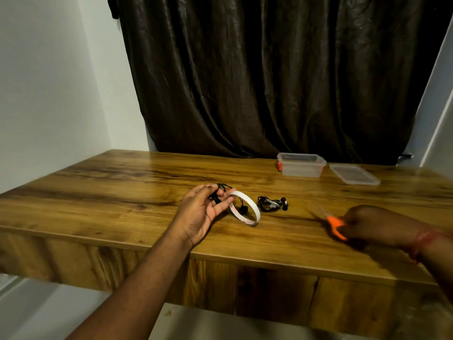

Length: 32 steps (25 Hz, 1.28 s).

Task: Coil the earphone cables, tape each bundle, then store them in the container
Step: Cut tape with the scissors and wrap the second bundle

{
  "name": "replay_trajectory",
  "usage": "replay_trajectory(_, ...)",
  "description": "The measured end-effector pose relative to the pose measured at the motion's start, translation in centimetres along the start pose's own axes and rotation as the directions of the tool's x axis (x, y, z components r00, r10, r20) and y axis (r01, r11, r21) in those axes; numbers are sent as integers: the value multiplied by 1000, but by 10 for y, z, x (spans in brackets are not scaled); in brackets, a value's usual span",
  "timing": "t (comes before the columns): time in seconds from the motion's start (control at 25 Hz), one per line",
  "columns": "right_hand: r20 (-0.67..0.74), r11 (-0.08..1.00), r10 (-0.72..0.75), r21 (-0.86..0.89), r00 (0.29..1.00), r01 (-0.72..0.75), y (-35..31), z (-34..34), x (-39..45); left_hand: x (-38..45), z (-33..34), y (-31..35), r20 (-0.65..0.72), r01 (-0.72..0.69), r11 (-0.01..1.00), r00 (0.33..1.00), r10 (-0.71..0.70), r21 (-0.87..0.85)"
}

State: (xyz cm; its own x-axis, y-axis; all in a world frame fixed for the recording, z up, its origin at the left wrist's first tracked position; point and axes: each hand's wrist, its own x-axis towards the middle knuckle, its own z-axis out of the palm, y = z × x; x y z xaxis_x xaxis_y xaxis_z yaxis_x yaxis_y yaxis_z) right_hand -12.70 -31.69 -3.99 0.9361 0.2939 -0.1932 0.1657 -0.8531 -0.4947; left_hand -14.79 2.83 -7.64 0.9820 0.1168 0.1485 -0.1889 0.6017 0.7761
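Note:
My left hand [203, 209] holds a coiled black earphone cable [217, 193] between its fingers, and its earbuds [243, 209] dangle inside the white tape roll [245, 212]. The roll stands tilted on the wooden table [122, 192], touching my fingertips. A second black earphone bundle [272, 203], wrapped with pale tape, lies just right of the roll. My right hand [372, 225], blurred by motion, grips orange-handled scissors [334, 224] with the blades pointing toward the bundle. The clear plastic container [301, 165] stands open at the back right.
The container's clear lid [353, 174] lies flat to its right. A dark curtain [269, 77] hangs behind the table and a white wall stands to the left. The table's front edge runs just below my hands.

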Motion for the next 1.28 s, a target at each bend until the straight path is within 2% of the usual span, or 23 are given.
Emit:
replay_trajectory(0.04, -86, 983, 71, -166, 994, -85, 11, -10, 0, 0, -1, 0, 5, 0, 1000, 1000, 0, 1)
replay_trajectory(0.08, -155, 950, 133, -261, 979, -170, 17, -17, -1, 1, -1, -1, 10, -1, 1000, 1000, 1, 1)
replay_trajectory(0.16, -223, 899, 238, -318, 945, -302, 22, -25, -3, 2, -2, -2, 15, -4, 1000, 1000, 4, 2)
replay_trajectory(0.24, -241, 859, 295, -357, 925, -367, 21, -29, -3, 3, -2, -2, 18, -7, 1000, 1000, 7, 4)
replay_trajectory(0.48, -344, 781, 243, -486, 907, -393, 15, -27, -1, 4, -3, -5, 6, -9, 999, 1000, 9, 32)
replay_trajectory(0.6, -398, 799, 223, -448, 890, -401, 24, -22, 4, 5, -4, -5, 6, -17, 999, 1000, 17, 39)
replay_trajectory(0.8, -383, 834, 242, -388, 891, -393, 36, -23, 9, 3, -2, -4, 4, -17, 999, 1000, 17, 38)
replay_trajectory(0.84, -410, 834, 199, -406, 890, -373, 33, -22, 6, 3, -3, -4, 7, -18, 999, 1000, 18, 40)
replay_trajectory(0.88, -483, 825, 94, -452, 871, -340, 29, -21, 1, 3, -3, -4, 13, -21, 999, 1000, 20, 41)
replay_trajectory(0.96, -610, 806, -237, -558, 756, -197, 8, -8, -5, 3, -3, -5, 18, -25, 999, 1000, 24, 46)
replay_trajectory(1.0, -614, 825, -351, -560, 707, -77, -10, 5, -8, 2, -2, -4, 18, -25, 999, 1000, 24, 48)
replay_trajectory(1.04, -593, 861, -392, -505, 703, 54, -30, 20, -7, 2, -2, -4, 18, -25, 998, 1000, 24, 53)
replay_trajectory(1.12, -511, 915, -396, -290, 763, 281, -66, 54, 0, 0, -1, -5, 22, -22, 997, 1000, 21, 71)
replay_trajectory(1.16, -472, 916, -401, -186, 785, 356, -80, 70, 6, 0, -1, -5, 28, -22, 997, 999, 20, 76)
replay_trajectory(1.28, -436, 863, -434, 49, 788, 502, -103, 103, 17, -2, 1, -4, 50, -19, 998, 999, 15, 67)
